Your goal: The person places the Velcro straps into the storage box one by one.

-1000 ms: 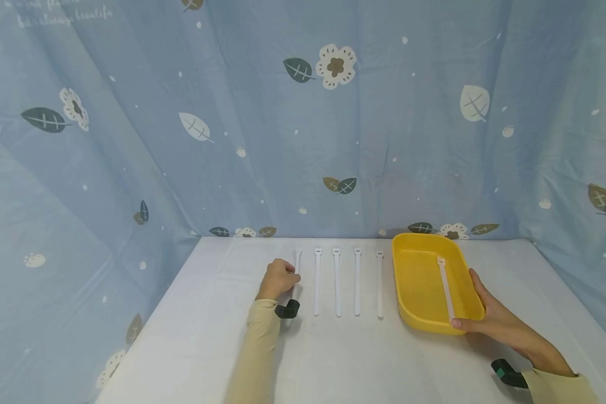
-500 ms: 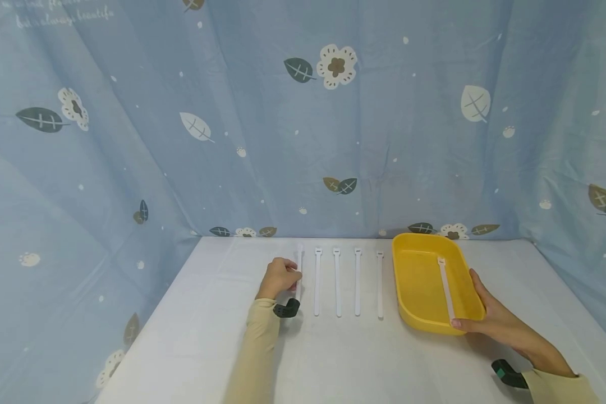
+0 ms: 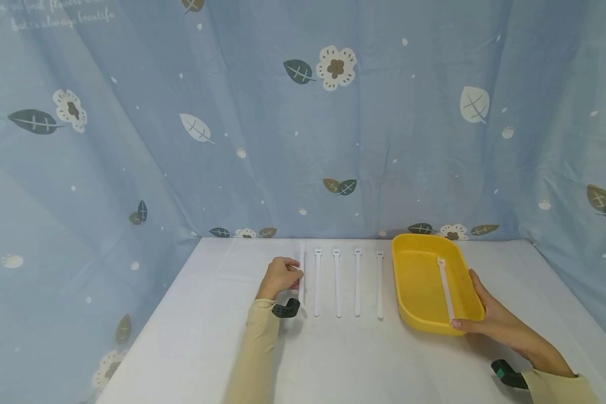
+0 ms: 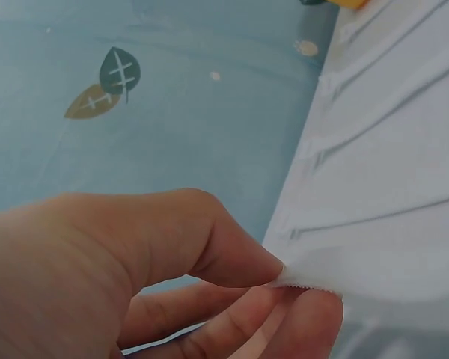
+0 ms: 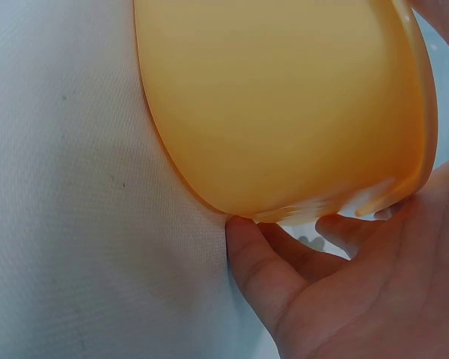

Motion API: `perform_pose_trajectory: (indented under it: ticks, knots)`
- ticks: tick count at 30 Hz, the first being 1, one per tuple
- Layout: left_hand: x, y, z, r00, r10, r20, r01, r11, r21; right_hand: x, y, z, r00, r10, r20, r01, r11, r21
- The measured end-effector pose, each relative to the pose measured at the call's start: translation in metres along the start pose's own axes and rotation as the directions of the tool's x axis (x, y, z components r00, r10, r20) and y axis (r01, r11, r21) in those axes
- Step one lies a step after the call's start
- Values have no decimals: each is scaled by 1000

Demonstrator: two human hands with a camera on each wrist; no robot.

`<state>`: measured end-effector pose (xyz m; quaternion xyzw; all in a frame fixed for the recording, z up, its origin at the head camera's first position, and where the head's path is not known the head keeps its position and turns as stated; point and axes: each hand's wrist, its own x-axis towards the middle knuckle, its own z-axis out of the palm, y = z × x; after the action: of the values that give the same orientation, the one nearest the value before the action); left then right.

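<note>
In the head view my left hand pinches a white cable tie between thumb and fingers, left of the row. The left wrist view shows the toothed edge of that cable tie between thumb and fingertip. At the right, my right hand grips the near right side of a yellow tray, its thumb over the rim. Inside the tray lies one white cable tie, slanted, its lower end by the thumb. From the right wrist, the tray's underside shows, with fingers against it.
Several more white cable ties lie parallel on the white tabletop, between the left hand and the tray, heads toward the back. A blue patterned curtain hangs behind the table and down its sides.
My left hand has shifted slightly right with the pinched cable tie, which now stands nearer the row and looks more upright in the view. The right hand and tray stay put.
</note>
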<state>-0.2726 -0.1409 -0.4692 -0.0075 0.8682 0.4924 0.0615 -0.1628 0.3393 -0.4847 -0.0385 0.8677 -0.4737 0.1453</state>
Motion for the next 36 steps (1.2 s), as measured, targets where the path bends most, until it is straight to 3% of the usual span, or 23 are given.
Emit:
perform_pose_trajectory:
  ticks: [19, 36]
  knots:
    - [-3, 11, 2, 999, 0, 42, 5, 993, -120, 1, 0, 1, 1000, 8, -10, -8, 1000, -6]
    - [-4, 17, 4, 996, 66, 56, -51, 971, -234, 3, 1, 2, 1000, 27, -16, -27, 1000, -1]
